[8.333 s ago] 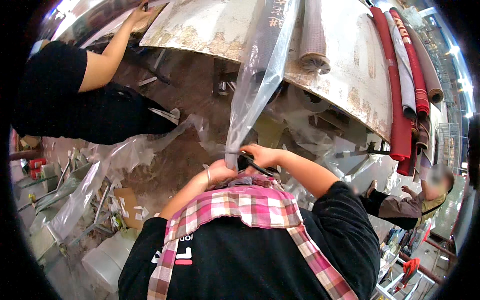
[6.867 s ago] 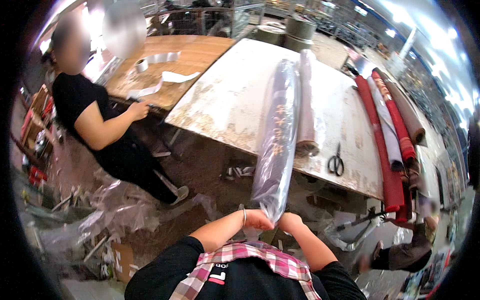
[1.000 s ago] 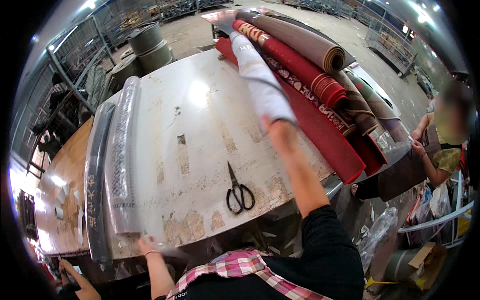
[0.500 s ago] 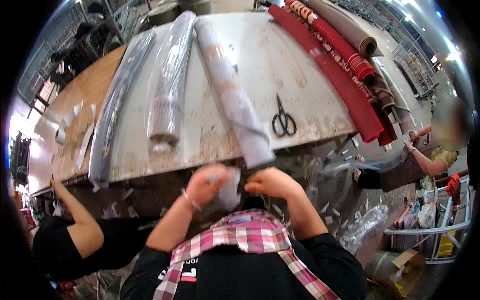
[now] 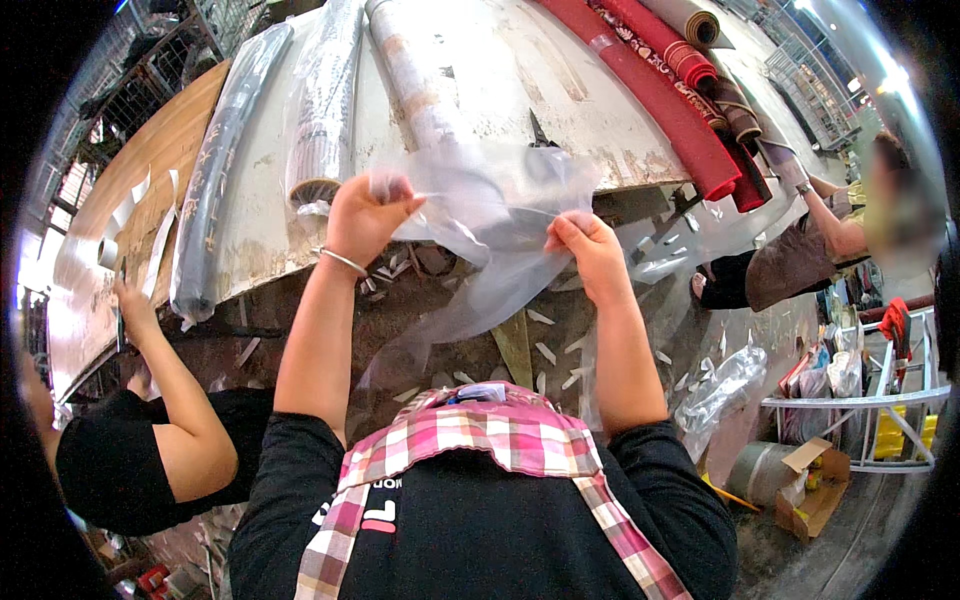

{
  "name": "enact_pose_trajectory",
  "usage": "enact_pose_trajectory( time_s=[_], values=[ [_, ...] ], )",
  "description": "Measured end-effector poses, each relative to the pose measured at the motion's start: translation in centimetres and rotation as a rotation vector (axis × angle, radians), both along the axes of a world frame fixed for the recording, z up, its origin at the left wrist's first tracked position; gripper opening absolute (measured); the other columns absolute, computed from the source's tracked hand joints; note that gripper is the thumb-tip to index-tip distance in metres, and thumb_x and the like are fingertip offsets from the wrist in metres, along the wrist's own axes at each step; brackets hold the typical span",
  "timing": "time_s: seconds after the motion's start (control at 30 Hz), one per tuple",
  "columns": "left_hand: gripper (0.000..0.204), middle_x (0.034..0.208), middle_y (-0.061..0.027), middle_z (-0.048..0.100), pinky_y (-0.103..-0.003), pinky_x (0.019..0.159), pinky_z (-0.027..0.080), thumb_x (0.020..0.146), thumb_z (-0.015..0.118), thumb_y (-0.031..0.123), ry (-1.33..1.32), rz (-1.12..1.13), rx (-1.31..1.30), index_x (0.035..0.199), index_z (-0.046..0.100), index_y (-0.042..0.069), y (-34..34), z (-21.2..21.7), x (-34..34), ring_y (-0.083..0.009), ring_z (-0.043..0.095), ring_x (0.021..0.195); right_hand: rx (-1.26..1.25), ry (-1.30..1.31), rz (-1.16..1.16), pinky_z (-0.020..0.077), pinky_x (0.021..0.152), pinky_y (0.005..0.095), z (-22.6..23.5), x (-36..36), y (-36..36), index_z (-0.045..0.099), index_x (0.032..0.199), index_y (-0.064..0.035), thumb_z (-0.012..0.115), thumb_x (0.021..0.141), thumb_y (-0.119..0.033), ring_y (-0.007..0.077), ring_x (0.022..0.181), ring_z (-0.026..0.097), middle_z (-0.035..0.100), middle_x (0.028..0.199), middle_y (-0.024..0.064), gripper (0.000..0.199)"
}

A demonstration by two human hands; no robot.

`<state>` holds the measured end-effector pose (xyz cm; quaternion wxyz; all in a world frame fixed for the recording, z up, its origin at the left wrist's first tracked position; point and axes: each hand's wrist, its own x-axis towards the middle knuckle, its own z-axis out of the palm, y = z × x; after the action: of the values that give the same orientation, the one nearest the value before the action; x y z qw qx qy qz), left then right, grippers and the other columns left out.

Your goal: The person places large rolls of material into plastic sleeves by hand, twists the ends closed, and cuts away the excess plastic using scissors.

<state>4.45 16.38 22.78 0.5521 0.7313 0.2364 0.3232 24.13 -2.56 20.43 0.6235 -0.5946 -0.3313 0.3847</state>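
Both grips were clenched on the same clear plastic bag (image 5: 490,230): the left hand (image 5: 365,215) pinched its upper left edge, the right hand (image 5: 590,250) pinched its upper right edge, and the film was stretched between them, held up just in front of the desk (image 5: 560,110) edge. The loose lower part of the bag hung down toward the floor between the two forearms.

Far left, a co-worker in a black top reached an arm up, hand (image 5: 130,300) at the edge of the wooden bench (image 5: 150,170), where white strips lay. Next along, on the desk, a long dark roll in plastic (image 5: 215,180) lay lengthwise, its near end at the desk edge. Beside it sat a shorter wrapped roll (image 5: 325,100), its open end just above the left hand. Then a pale roll (image 5: 415,75) ran down the desk, its near end hidden behind the bag. Scissors (image 5: 540,130) peeked out just above the bag's top edge.

Further right, red rolls (image 5: 660,90) lay stacked along the far side of the desk, with a tan roll (image 5: 695,20) on top. Right of the desk, another person (image 5: 800,250) sat low, an arm raised toward the red rolls. Below that, crumpled plastic (image 5: 720,385) lay on the floor near a white rack (image 5: 860,400) and a cardboard box (image 5: 815,490).
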Motion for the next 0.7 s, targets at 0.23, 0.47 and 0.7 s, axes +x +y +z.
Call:
enact_pose_trajectory(
  time_s=[0.23,0.47,0.7],
  values=[
    [0.016,0.056,-0.0068,0.046,-0.028,0.051,0.037,0.066,0.062,0.012,0.319,-0.434,0.58,0.066,0.049,0.004,-2.2,3.6,3.9,-0.0153,0.044,0.053,0.02,-1.286,-0.109,0.0311,0.09,0.0335,9.9,-1.2,-2.1,0.031,0.12,-0.0016,0.064,0.065,-0.023,0.0283,0.107,0.04,0.042,0.115,0.0188,0.068],
    [0.021,0.065,-0.0108,0.054,-0.032,0.057,0.04,0.063,0.065,0.017,0.393,-0.637,0.41,0.075,0.055,0.004,-4.6,1.3,5.3,-0.0223,0.051,0.06,-0.498,-0.452,0.647,0.044,0.057,0.0244,8.4,1.2,-3.6,0.059,0.078,0.0001,0.055,0.072,-0.011,0.0117,0.062,0.055,0.059,0.068,0.0059,0.014],
    [0.019,0.063,-0.0089,0.054,-0.029,0.057,0.041,0.064,0.066,0.016,0.514,-0.629,0.411,0.072,0.054,0.004,-6.0,-1.5,4.7,-0.0188,0.051,0.06,-0.455,-0.268,0.566,0.0416,0.053,0.0229,2.0,0.0,-3.8,0.06,0.078,-0.0003,0.057,0.073,-0.016,0.0086,0.057,0.051,0.057,0.063,0.0035,0.017]
  ],
)
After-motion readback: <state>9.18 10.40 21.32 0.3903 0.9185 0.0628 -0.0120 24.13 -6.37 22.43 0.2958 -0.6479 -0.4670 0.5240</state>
